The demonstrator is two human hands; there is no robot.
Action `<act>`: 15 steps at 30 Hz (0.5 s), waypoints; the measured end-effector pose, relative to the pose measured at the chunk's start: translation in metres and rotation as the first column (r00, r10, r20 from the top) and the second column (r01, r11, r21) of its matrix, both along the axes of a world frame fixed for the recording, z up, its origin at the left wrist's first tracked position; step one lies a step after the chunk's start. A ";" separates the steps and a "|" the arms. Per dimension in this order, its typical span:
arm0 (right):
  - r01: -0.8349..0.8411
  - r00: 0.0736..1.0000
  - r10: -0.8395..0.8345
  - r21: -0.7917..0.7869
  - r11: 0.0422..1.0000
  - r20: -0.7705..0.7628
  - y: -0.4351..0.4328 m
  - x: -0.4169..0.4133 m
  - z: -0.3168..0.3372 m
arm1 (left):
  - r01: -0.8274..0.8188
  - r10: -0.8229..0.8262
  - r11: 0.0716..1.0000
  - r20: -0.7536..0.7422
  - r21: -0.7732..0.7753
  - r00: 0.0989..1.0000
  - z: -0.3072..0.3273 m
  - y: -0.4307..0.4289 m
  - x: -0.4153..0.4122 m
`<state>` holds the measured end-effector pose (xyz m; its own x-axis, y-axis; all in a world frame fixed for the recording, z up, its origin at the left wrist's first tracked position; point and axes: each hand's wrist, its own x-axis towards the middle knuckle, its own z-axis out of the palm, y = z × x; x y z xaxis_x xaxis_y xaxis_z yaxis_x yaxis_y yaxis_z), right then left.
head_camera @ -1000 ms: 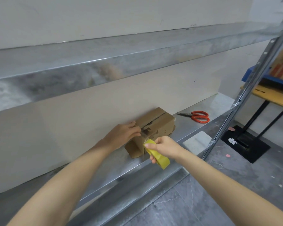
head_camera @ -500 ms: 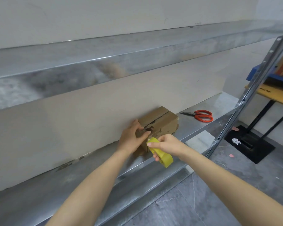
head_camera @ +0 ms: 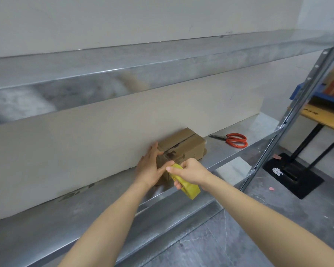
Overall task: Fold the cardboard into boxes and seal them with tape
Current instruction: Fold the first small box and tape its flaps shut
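My left grip [head_camera: 149,167], fingers flat, braces the near end of the small brown cardboard box [head_camera: 183,147]: light, stiff, perhaps skiddy. My right grip [head_camera: 192,171] wraps the yellow plastic tape dispenser [head_camera: 187,185].

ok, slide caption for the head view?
Left hand presses the box on a metal shelf; right hand grips yellow tape; scissors lie beyond.

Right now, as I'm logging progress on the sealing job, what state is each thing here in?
cardboard box: flaps folded shut, resting on the metal shelf
left hand: fingers straight, pressing the cardboard box's near end
right hand: grips the yellow tape
yellow tape: held, near the cardboard box
scissors: closed, lying on the metal shelf, untouched
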<state>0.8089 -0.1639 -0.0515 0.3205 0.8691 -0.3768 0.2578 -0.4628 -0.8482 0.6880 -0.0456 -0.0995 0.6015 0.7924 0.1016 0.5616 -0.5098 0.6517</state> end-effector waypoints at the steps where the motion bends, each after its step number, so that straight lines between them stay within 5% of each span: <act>1: -0.010 1.000 0.010 0.000 1.000 -0.004 0.001 0.001 0.000 | -0.004 0.004 1.000 0.001 0.000 1.000 0.000 0.000 0.000; 7: -0.092 0.995 0.091 -0.028 0.995 -0.028 0.004 0.014 -0.008 | -0.101 0.102 0.994 -0.025 0.052 0.994 0.009 -0.008 -0.001; 11: -0.221 0.958 0.226 -0.048 0.974 0.177 0.017 0.025 -0.004 | -0.202 0.191 0.978 -0.177 -0.046 0.966 0.024 -0.016 0.005; 15: -0.372 0.916 0.375 -0.053 0.927 0.141 0.017 0.041 0.004 | -0.325 0.295 0.932 -0.182 -0.164 0.938 0.035 -0.029 0.014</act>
